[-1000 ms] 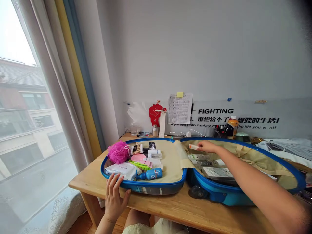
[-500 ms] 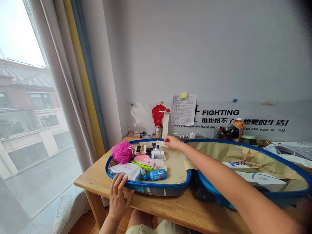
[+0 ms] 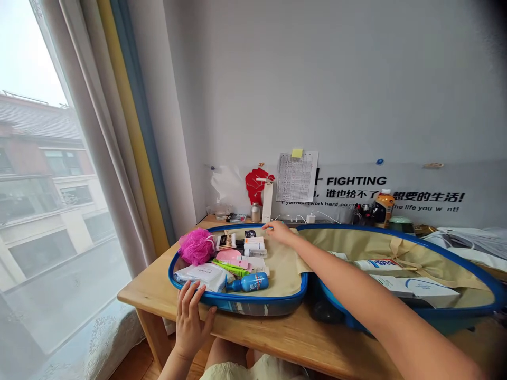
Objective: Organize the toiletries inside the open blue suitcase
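Note:
An open blue suitcase (image 3: pixel 257 305) with a beige lining lies on the wooden desk. My left hand (image 3: pixel 193 319) rests with spread fingers at the near left rim, beside a white soft pack (image 3: pixel 202 275). Over the far side of the left half is my right hand (image 3: pixel 278 232), its fingers stretched out and holding nothing visible. Close to it lie a small white-and-orange packet (image 3: pixel 253 240), a white tube (image 3: pixel 254 247) and a black card-like item (image 3: pixel 250 233). A pink bath puff (image 3: pixel 197 246), a pack of cotton swabs (image 3: pixel 226 241), a green tube (image 3: pixel 232 268) and a blue pump bottle (image 3: pixel 253 282) share this half.
The suitcase's right half holds a white tube with blue lettering (image 3: pixel 378 264) and a white box (image 3: pixel 414 286). Behind stand a metal bottle (image 3: pixel 255 212), a white lamp (image 3: pixel 268 201), chargers (image 3: pixel 311 217) and an orange drink bottle (image 3: pixel 384 207). Curtains (image 3: pixel 130 132) hang at left.
My right hand has let go of the small white-and-orange packet, which now lies among the toiletries by the white tube. My left hand stays at the rim. The view has shifted slightly.

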The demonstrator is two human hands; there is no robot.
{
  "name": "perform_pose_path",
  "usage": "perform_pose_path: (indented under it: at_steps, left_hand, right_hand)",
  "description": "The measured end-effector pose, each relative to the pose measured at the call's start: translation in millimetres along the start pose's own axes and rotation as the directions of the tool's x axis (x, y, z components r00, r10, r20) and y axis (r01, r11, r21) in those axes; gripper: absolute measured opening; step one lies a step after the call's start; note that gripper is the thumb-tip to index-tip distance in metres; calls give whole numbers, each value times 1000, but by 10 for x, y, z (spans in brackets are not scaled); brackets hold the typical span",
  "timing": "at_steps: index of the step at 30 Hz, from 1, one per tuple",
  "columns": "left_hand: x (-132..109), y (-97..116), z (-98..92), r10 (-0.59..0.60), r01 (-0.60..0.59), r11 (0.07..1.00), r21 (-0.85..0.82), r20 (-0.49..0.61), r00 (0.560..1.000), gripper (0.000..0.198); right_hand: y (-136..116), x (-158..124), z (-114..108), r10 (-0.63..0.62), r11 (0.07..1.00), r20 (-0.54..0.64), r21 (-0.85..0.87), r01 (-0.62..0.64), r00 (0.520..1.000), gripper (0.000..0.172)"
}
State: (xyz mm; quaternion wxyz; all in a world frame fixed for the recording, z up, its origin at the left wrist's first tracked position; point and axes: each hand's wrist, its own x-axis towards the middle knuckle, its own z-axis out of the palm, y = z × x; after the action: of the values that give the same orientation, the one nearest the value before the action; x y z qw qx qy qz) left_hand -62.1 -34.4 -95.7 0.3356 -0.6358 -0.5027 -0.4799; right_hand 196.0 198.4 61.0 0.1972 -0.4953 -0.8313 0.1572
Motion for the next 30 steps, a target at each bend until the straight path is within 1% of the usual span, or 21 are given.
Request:
perform_pose_path:
  at_steps: [3,5,7,9,12,14,17,20,25,28,30]
  left_hand:
    - [-26,-15,9,-5,5,1000,-2,9,1000,54]
    - [-35,-16,15,-10,10,1000,-4,9,1000,54]
    - [-32,-9,18,-9,9,1000,-6,3,1000,54]
    - [-19,4,17,-2,2,1000,-6,-7,1000,53]
    - [4,17,9,10,-10,1000,-7,-16,1000,52]
    - [15,18,3,17,-17,1000,-5,-18,1000,52]
    - [25,14,-7,25,-25,1000,1,-16,1000,52]
    - [29,12,-18,31,-31,1000,1,-16,999,52]
    - [29,16,-25,34,-34,999,0,-15,999,53]
    - [21,13,-17,29,-29,1000,3,-11,1000,53]
    - [12,6,-10,22,-22,1000,2,-8,1000,53]
  right_hand:
    - [119,-10,-351,30,1000,-80,3,-30,996,37]
    - [286,-72,-605,67,997,-85,-20,-69,994,38]
    - [508,-197,-798,112,991,-19,-69,-114,993,36]
    - [754,-368,-893,164,979,91,-138,-151,982,33]
    - [1096,-624,-882,253,948,218,-249,-197,943,29]
    - [1277,-738,-833,308,925,255,-306,-226,917,29]
    - [1463,-805,-776,363,899,279,-355,-256,889,31]
    - [1565,-807,-739,392,885,296,-378,-270,871,32]
    - [1636,-774,-661,428,865,311,-412,-285,849,33]
    - [1661,-730,-624,440,856,282,-418,-303,852,32]
    - [1675,-703,-600,425,864,240,-394,-313,872,33]
